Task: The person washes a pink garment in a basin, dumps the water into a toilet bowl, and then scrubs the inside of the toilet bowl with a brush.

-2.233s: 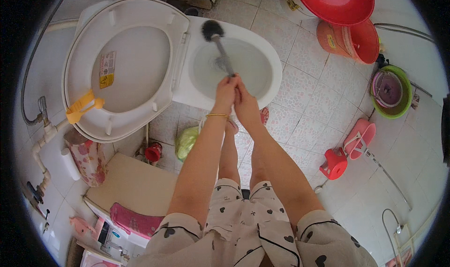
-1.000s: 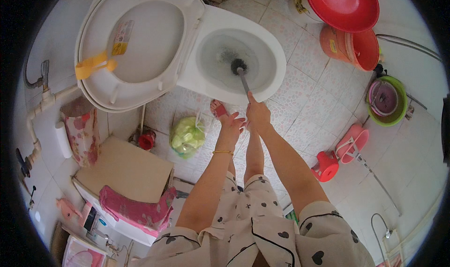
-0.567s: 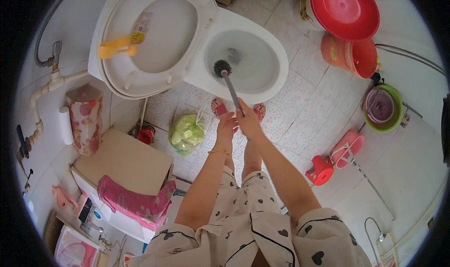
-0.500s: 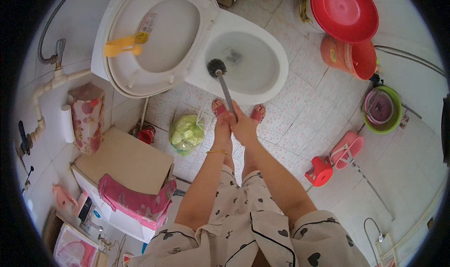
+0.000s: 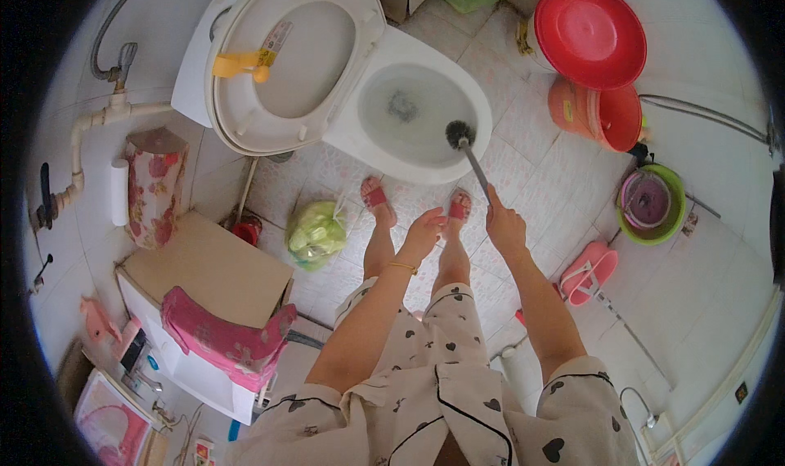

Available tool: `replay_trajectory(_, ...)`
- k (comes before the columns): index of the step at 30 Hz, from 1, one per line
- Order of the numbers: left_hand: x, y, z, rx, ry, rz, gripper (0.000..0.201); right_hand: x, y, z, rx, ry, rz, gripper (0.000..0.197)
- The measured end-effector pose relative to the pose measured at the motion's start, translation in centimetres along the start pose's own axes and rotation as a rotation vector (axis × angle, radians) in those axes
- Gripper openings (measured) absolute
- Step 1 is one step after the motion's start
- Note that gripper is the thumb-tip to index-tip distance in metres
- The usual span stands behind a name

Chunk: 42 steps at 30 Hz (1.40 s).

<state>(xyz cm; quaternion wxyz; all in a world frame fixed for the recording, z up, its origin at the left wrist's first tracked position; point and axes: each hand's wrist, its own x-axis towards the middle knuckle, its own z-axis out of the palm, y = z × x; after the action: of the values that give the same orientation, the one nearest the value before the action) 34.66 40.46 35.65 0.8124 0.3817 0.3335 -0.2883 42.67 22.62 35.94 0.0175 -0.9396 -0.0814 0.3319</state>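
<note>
My right hand (image 5: 506, 230) grips the grey handle of a toilet brush (image 5: 477, 170). The dark, round bristle head is at the right front rim of the white toilet bowl (image 5: 342, 131). My left hand (image 5: 424, 232) holds nothing; its fingers are loosely bent and apart, a little left of the right hand and clear of the brush. Water with a dark patch shows in the bowl. The toilet seat (image 5: 231, 98) stands raised against the lid, with a yellow strap-like piece (image 5: 240, 64) and a label on it.
A tied yellow-green plastic bag (image 5: 316, 234) sits on the tiles left of my feet. At right are a red basin (image 5: 590, 34), an orange bucket (image 5: 572, 113), a green basin (image 5: 675, 212) and a pink slipper (image 5: 590, 274). A cabinet (image 5: 208, 257) with a pink towel (image 5: 225, 335) stands left.
The brush head has moved right across the bowl to its right rim. My left hand has come off the handle; my right hand has shifted right with the brush.
</note>
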Motion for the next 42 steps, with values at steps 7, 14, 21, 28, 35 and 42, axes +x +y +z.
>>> replay_trajectory(7, 1.5, -2.2, 1.9, -0.021, 0.18, 0.063, 0.042, 1.6, 3.8, -0.2, 0.033, -0.053, -0.137, 0.054)
replay_trajectory(14, 4.7, -6.8, 7.2, -0.225, 0.399, 0.125, 0.036, 5.1, 5.3, 0.6, 0.217, -0.019, -0.33, 0.045)
replay_trajectory(21, 4.1, -7.3, 12.4, -0.409, 0.479, 0.303, 0.033, 15.6, 2.0, -1.7, -0.05, -0.092, -0.522, 0.04)
replay_trajectory(28, 3.4, -11.7, 13.0, -0.605, 0.497, 0.379, 0.035, 13.9, -2.1, 4.8, -0.007, -0.148, -0.509, 0.04)
replay_trajectory(35, 0.9, -14.3, 14.3, -0.655, 0.546, 0.457, 0.032, 5.9, 4.4, 2.7, 0.279, -0.135, -0.578, 0.047)
replay_trajectory(42, -0.1, -16.8, 14.8, -0.593, 0.481, 0.491, 0.032, -1.8, 8.0, 5.3, 0.166, 0.04, -0.599, 0.046)
